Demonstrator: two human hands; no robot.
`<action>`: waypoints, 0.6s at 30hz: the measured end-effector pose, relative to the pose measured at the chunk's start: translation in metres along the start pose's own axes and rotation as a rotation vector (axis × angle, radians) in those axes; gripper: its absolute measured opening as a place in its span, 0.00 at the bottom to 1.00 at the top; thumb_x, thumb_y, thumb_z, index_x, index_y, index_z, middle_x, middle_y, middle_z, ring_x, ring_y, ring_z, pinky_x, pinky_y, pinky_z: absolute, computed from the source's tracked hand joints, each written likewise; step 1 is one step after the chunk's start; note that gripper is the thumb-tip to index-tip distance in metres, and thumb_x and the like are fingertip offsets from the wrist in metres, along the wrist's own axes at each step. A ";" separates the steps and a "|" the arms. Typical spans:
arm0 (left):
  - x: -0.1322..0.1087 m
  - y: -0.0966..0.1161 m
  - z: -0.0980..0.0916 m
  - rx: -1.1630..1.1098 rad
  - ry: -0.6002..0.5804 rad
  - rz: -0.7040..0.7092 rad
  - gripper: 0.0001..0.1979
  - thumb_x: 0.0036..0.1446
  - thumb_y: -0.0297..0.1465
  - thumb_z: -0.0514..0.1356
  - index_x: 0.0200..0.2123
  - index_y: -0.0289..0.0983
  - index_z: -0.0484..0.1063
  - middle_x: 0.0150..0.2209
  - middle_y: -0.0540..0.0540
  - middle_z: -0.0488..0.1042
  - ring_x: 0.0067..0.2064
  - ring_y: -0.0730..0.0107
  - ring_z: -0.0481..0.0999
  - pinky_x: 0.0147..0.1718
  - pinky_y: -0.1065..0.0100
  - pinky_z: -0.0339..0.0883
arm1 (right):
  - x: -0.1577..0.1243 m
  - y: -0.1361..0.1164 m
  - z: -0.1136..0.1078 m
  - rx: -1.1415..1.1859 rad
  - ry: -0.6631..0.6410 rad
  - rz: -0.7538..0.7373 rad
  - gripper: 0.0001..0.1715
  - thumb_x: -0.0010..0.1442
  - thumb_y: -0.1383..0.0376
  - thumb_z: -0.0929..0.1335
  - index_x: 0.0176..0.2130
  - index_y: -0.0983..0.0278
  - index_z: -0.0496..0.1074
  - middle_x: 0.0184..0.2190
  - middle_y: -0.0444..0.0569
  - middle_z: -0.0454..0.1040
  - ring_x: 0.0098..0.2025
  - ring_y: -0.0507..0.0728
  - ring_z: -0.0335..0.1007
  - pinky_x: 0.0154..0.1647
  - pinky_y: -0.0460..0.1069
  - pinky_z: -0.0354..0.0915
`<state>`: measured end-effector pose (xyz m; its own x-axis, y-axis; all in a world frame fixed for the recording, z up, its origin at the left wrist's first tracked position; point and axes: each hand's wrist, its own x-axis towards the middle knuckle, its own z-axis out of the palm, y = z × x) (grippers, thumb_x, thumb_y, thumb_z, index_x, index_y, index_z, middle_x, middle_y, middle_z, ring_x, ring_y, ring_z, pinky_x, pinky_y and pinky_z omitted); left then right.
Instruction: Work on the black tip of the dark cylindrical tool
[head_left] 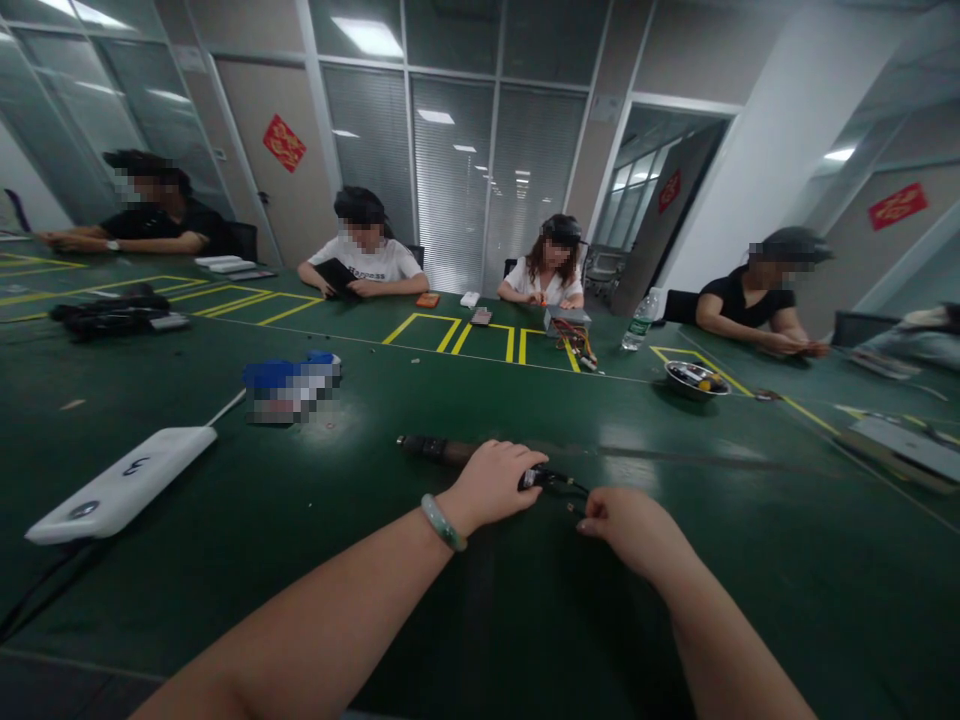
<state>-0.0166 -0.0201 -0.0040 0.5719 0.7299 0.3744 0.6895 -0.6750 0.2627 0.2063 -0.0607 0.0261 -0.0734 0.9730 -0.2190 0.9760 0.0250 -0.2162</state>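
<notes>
My left hand (491, 482) is curled over a dark rod-shaped tool (431, 446) lying on the green table (375, 610); the tool runs under my palm, one end out to the left, the other just past my fingertips. From there, thin black wires (574, 485) reach toward my right hand (630, 525), whose thumb and fingers are pinched narrow, apparently on a wire end, though that spot is too small to be sure. A jade-green bracelet (443, 523) circles my left wrist, and a white power strip (124, 485) lies well apart, farther left.
</notes>
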 end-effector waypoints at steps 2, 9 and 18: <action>0.001 0.001 -0.001 0.002 -0.005 -0.002 0.19 0.58 0.38 0.59 0.52 0.44 0.68 0.50 0.48 0.74 0.50 0.60 0.71 0.50 0.60 0.60 | 0.004 0.001 0.000 0.011 0.085 0.042 0.04 0.55 0.62 0.71 0.28 0.58 0.74 0.26 0.43 0.74 0.29 0.55 0.69 0.25 0.47 0.52; 0.001 0.000 -0.011 0.013 -0.080 0.040 0.15 0.56 0.37 0.59 0.47 0.45 0.71 0.44 0.50 0.76 0.46 0.62 0.73 0.47 0.62 0.62 | 0.033 0.013 -0.001 0.044 0.528 0.027 0.08 0.62 0.59 0.66 0.34 0.58 0.74 0.35 0.44 0.75 0.35 0.55 0.70 0.29 0.47 0.54; -0.003 0.007 -0.009 0.037 -0.045 0.078 0.14 0.59 0.31 0.57 0.49 0.44 0.70 0.50 0.48 0.73 0.51 0.62 0.71 0.52 0.61 0.61 | 0.033 0.014 0.007 0.262 0.294 -0.098 0.08 0.59 0.60 0.68 0.37 0.54 0.79 0.35 0.42 0.77 0.37 0.55 0.71 0.35 0.47 0.59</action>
<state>-0.0171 -0.0275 0.0045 0.6429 0.6802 0.3521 0.6577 -0.7258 0.2014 0.2162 -0.0302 0.0096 -0.0650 0.9940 0.0884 0.8794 0.0990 -0.4657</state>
